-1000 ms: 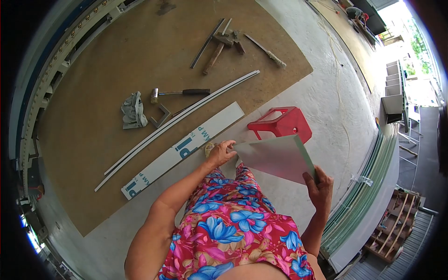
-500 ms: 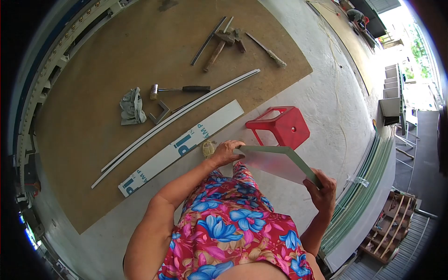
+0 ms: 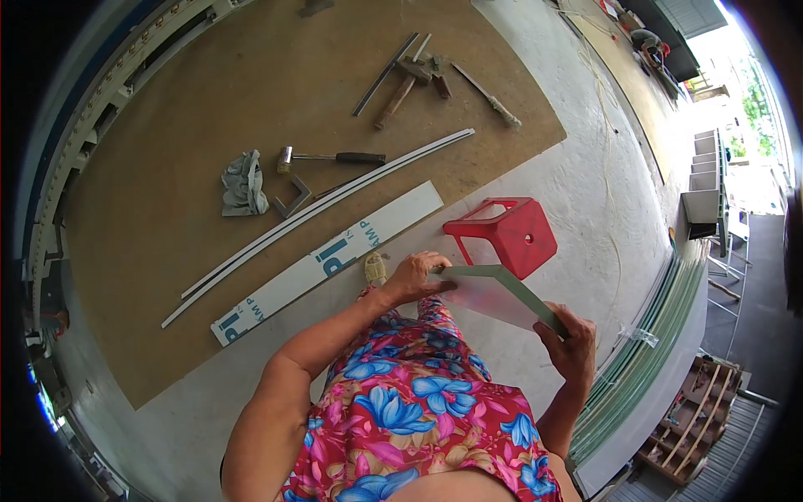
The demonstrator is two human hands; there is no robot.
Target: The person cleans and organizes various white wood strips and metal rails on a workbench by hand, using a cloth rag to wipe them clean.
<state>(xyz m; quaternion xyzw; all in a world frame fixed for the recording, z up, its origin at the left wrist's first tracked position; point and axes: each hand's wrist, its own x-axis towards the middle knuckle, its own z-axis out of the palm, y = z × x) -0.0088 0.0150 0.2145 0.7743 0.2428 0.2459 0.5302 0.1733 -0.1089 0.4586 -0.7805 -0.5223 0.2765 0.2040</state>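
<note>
A flat panel with a green-grey edge (image 3: pixel 493 293) is held up in front of my body, tilted. My left hand (image 3: pixel 418 279) grips its left end, fingers wrapped over the edge. At its right corner my right hand (image 3: pixel 571 341) is closed on the edge. Just beyond the panel stands a red plastic stool (image 3: pixel 520 237) on the floor. A long white board with blue lettering (image 3: pixel 368 234) lies to the left of the stool.
Long white strips (image 3: pixel 335 199), a mallet (image 3: pixel 335 157), a grey cloth (image 3: pixel 243 184), a hammer (image 3: pixel 404 90) and a file (image 3: pixel 488 94) lie on the brown sheet (image 3: pixel 176 151). Green-edged panels (image 3: pixel 648 356) are stacked at right. A person (image 3: pixel 650 42) crouches far off.
The panel and both hands have shifted slightly, and less of the panel's face shows. The surroundings have moved a little in the view.
</note>
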